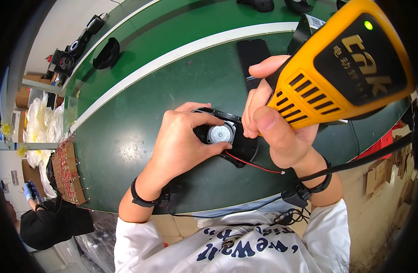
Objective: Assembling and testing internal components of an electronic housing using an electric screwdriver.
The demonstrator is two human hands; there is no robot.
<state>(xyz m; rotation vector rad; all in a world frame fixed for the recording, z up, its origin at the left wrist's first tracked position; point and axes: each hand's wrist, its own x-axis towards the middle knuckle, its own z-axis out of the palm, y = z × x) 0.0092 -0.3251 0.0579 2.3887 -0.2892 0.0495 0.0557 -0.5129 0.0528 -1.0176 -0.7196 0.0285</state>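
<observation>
My left hand [177, 139] grips a round silver speaker [221, 134] between thumb and fingers, and the speaker sits in a black plastic housing [246, 144] on the green table. From the speaker's lower edge a thin red and black wire [257, 167] runs to the right, ending in a small white connector [282, 172]. My right hand [288, 143] is wrapped round a yellow and black electric screwdriver [304, 93] with a green light on. The tool is held above the housing's right side; its tip is hidden behind my fingers.
A dark phone [252, 54] lies beyond the housing, beside a black box [304, 32]. A white strip [172, 55] divides the table; a curved black part [107, 53] lies past it. At left, a crate [67, 175] holds red wires, and a person [54, 223] works nearby.
</observation>
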